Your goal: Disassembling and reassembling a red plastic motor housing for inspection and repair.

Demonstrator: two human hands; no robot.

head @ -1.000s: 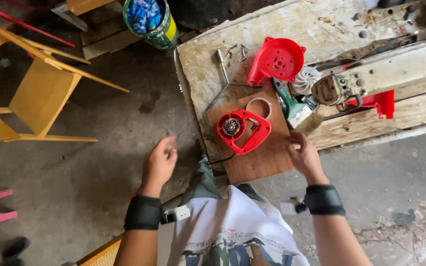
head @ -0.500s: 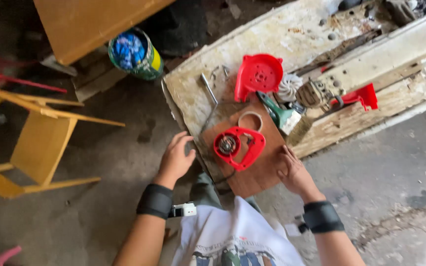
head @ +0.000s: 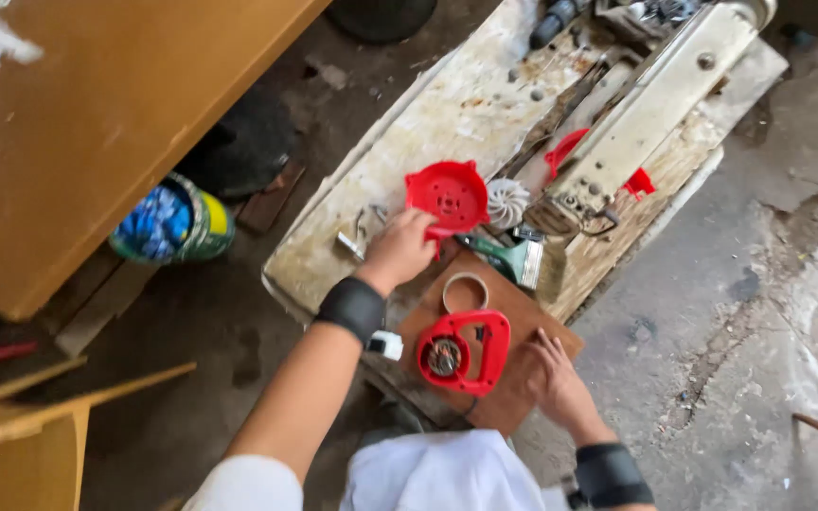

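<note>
My left hand (head: 398,249) reaches over the white worn bench (head: 428,123) and touches the lower left edge of a round red plastic cover (head: 447,196); whether it grips the cover I cannot tell. My right hand (head: 553,378) rests, fingers spread, on a brown board (head: 527,317) beside a red starter housing (head: 461,352) with a metal spool in it. A tan ring (head: 466,291) lies just above the housing. A white fan wheel (head: 507,202) and a green tool (head: 508,257) lie right of the red cover.
A long cream machine bar (head: 650,114) with red parts lies across the bench's far right. A green can with blue contents (head: 170,222) stands on the floor left. A wooden tabletop (head: 97,123) fills the upper left; a yellow chair (head: 21,435) is lower left.
The view has swung and come closer. My left hand rose from the board's left edge up to the red round cover. My right hand stayed on the board by the red housing.
</note>
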